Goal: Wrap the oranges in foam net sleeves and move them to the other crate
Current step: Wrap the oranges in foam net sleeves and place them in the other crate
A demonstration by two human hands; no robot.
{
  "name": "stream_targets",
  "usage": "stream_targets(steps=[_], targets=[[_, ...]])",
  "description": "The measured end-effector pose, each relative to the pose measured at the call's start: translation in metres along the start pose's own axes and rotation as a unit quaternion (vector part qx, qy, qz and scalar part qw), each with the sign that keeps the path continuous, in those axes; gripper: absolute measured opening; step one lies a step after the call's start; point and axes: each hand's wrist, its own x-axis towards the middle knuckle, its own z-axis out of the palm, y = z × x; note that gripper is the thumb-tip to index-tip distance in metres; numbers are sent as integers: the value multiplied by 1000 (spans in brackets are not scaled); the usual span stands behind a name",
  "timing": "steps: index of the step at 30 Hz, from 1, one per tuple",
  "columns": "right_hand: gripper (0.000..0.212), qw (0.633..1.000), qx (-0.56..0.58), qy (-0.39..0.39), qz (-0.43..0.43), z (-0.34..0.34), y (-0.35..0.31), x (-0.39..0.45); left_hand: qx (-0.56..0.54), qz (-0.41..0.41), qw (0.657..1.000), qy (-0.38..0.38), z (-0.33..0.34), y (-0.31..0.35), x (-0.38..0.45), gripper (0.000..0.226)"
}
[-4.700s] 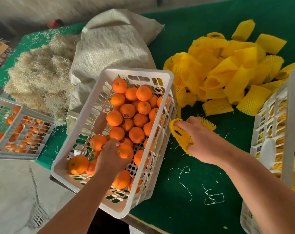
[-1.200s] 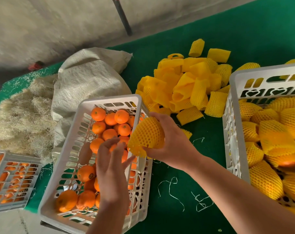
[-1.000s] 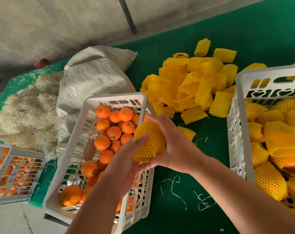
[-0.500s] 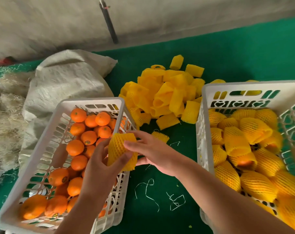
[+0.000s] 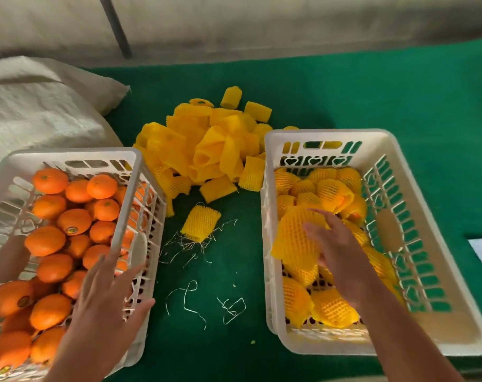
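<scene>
Sleeved orange [image 5: 295,238] gripped by right hand [image 5: 341,252] over right crate [image 5: 399,150]; left hand [image 5: 107,301] hovers, fingers spread.

The right hand [image 5: 341,252] has carried the wrapped orange [image 5: 295,238] from above the left crate [image 5: 140,172] into the right crate [image 5: 272,144], apparently still holding it, while the left hand [image 5: 107,301] has let go and spread open.
</scene>
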Motion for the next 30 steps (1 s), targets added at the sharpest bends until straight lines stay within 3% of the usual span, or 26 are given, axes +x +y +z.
stream_targets(steps=[3,7,11,17,30], targets=[[58,999,-3,36,34,-22,6,1,37,6,999,-3,11,-5,-6,79],[79,976,-208,28,64,-50,24,4,-40,-47,997,42,16,-15,-3,96],[76,935,-338,-7,105,-65,43,5,-85,-82,990,81,21,-26,-5,103],[90,901,-417,-49,111,-55,68,4,-87,-97,990,59,17,-26,-9,99],[93,871,-456,44,177,-102,67,-5,-93,-120,988,30,19,-29,-5,113]])
